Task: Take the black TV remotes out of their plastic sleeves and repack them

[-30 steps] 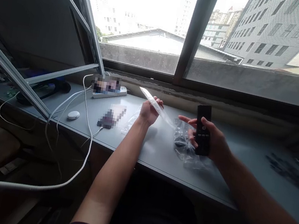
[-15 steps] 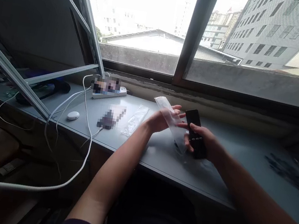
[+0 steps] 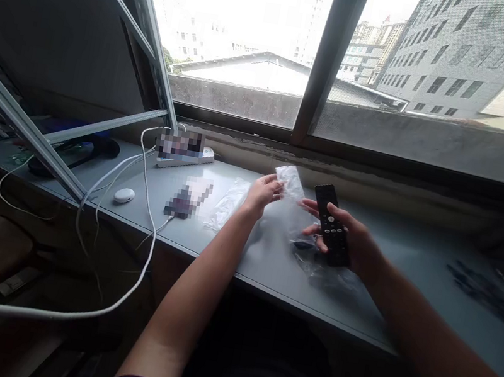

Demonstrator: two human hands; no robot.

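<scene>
My right hand [image 3: 352, 242] grips a black remote control [image 3: 331, 224] with its buttons facing up, above the grey counter [image 3: 265, 254]. My left hand [image 3: 262, 194] pinches the edge of a clear plastic bag [image 3: 291, 184], held up beside the remote's far end. Under my right hand lies more crumpled clear plastic [image 3: 320, 268] with a small dark object [image 3: 303, 245] in it. Another flat clear bag [image 3: 229, 203] rests on the counter just left of my left hand.
A white power strip [image 3: 185, 154] with white cables [image 3: 145, 197] sits at the back left. A small white oval device [image 3: 124, 195] and a blurred flat item [image 3: 188, 197] lie on the counter. Metal frame bars [image 3: 49, 137] slant across the left. Windows run behind.
My left hand brought the clear bag from the left toward the remote, then drew it slightly back. The remote tilted from upright to flatter in my right hand.
</scene>
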